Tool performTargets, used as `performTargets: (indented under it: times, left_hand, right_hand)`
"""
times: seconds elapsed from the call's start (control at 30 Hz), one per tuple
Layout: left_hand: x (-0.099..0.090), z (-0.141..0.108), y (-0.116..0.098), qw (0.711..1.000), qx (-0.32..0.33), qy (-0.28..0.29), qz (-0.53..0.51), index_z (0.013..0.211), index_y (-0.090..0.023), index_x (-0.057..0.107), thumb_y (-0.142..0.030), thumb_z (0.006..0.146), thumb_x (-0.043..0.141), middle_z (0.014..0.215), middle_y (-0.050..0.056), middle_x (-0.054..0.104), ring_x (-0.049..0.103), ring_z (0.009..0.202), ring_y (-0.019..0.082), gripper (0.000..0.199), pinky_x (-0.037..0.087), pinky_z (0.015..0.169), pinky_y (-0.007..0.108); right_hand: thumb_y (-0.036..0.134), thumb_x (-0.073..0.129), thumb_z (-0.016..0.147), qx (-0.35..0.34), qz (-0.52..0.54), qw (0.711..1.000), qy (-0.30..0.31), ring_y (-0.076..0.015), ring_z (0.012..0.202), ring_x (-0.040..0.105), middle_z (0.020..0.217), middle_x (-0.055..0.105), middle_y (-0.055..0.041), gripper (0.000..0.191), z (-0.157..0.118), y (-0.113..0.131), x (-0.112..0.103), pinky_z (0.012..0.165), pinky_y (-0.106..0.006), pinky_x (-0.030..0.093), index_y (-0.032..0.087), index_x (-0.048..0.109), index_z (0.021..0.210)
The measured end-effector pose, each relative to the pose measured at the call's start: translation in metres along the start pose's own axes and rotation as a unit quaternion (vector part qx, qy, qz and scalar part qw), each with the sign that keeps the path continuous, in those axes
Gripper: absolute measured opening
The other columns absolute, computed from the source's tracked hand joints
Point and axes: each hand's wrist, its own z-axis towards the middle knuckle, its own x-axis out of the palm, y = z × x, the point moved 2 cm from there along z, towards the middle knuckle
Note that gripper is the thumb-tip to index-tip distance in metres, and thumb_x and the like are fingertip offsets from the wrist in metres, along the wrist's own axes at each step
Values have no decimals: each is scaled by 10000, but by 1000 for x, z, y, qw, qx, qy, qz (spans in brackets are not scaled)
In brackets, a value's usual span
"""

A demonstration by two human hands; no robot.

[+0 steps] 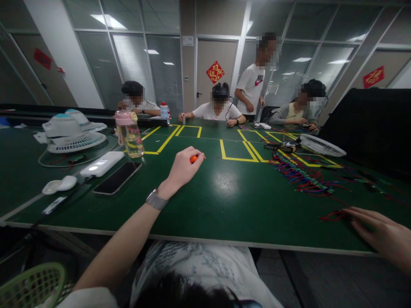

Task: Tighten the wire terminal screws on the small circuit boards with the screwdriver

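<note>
My left hand (187,164), with a watch (156,199) on its wrist, is closed round a small orange object (193,159) over the middle of the green table (205,214). Only part of that object shows between thumb and fingers. At the right, my right hand (374,226) is low over the table near its front edge. Its fingertips are pressed together at a small bunch of red wires (334,216). Beyond that hand lies a long row of circuit pieces with red and blue wires (302,173).
A bottle (129,134), a phone (117,178), a white power bank (102,164) and white fans (75,137) are on the left. Yellow tape (239,159) marks the table. A black screen (372,132) stands at right. Several people are across the table.
</note>
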Motion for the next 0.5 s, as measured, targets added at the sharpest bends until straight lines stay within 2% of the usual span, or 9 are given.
performTargets:
  times: [0.13, 0.27, 0.5]
  left_hand:
    - [1, 0, 1, 1000, 2, 2, 5, 762, -173, 692, -265, 879, 506, 815, 29, 658, 606, 763, 152, 238, 441, 739, 286]
    - [1, 0, 1, 1000, 3, 1, 5, 759, -168, 691, -261, 878, 506, 811, 29, 656, 604, 763, 151, 239, 437, 738, 284]
    - [1, 0, 1, 1000, -7, 8, 1, 762, -167, 694, -264, 877, 508, 820, 32, 657, 605, 770, 153, 239, 441, 744, 287]
  right_hand:
    - [493, 421, 819, -73, 1, 997, -25, -265, 745, 718, 967, 733, -133, 463, -4, -13, 5, 570, -361, 594, 201, 769, 910]
    - [487, 413, 841, -132, 7, 991, -29, -253, 730, 727, 952, 745, -85, 457, -6, -13, 5, 626, -351, 628, 224, 782, 900]
    - [495, 488, 774, -129, 36, 991, 24, -243, 672, 729, 865, 763, -17, 341, -2, -4, -3, 578, -322, 632, 339, 790, 809]
